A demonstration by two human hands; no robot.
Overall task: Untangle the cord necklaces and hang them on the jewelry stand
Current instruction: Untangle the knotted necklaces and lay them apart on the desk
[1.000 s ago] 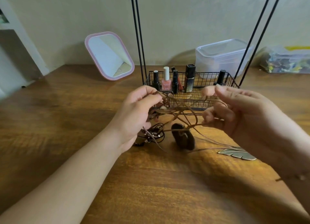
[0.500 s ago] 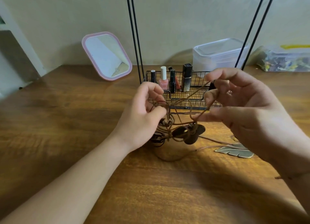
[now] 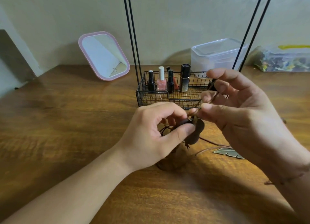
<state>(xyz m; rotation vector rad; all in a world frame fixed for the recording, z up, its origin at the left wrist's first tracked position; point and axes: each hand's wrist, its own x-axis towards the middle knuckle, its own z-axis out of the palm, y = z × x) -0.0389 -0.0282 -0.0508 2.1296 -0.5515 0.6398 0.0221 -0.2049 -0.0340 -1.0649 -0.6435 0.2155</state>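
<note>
Left hand [image 3: 151,136] pinching dark pendant [image 3: 196,131] (long axis vertical), right hand [image 3: 238,109] fingers gripping cord [image 3: 208,96]

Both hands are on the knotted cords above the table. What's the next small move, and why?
Probably ease the right hand up and away, drawing its pinched cord through the tangle. The left hand pinches the dark pendant, anchoring the knot, and more cord lies slack on the table beside the leaf pendant.

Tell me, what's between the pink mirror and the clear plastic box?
The head view shows the jewelry stand's wire basket holding a pink nail polish bottle and dark bottles.
</note>
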